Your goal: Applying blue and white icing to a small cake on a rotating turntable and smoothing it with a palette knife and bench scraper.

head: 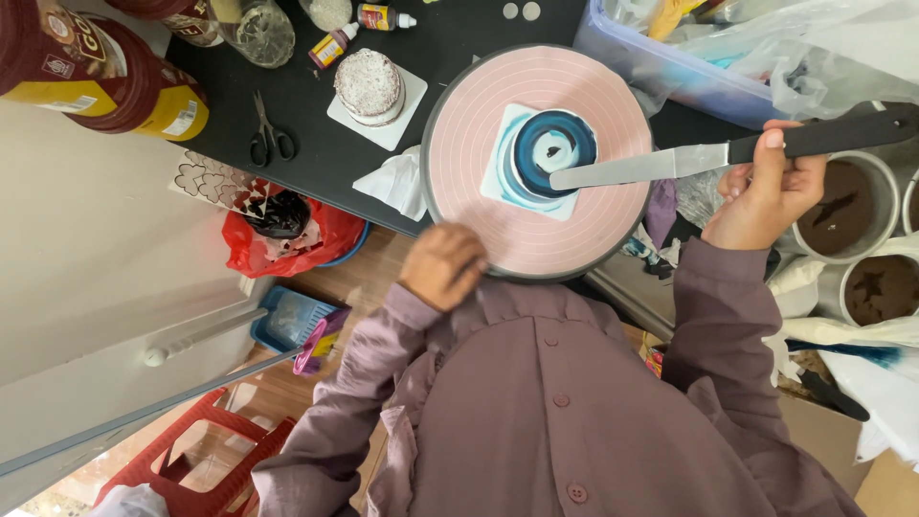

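**A:** On the pink turntable (574, 220), what sits in the middle?

**B:** 1 small round cake (551, 151) iced in dark blue with a pale swirl on top, standing on a square white board (500, 182). Light blue icing is smeared around its base.

**A:** Where is the right hand?

**B:** The right hand (766, 196) is to the right of the turntable, fingers wrapped tight around the black handle of an icing spatula (670, 163). The steel blade reaches left and its rounded tip lies against the right side of the cake.

**A:** And the left hand?

**B:** The left hand (442, 266) is at the near left rim of the turntable, fingers curled together and touching its edge. I cannot tell whether it truly grips the rim.

**A:** What else is around?

**B:** Far left on the black tabletop (316, 158) stands a second, uniced cake (369, 86) on its own white board, with black scissors (268, 134) just left of it and 2 small colouring bottles (354, 31) beyond. A crumpled tissue (394, 182) lies beside the turntable's left edge. At the right, well apart, are 2 round tins (862, 249) of dark batter.
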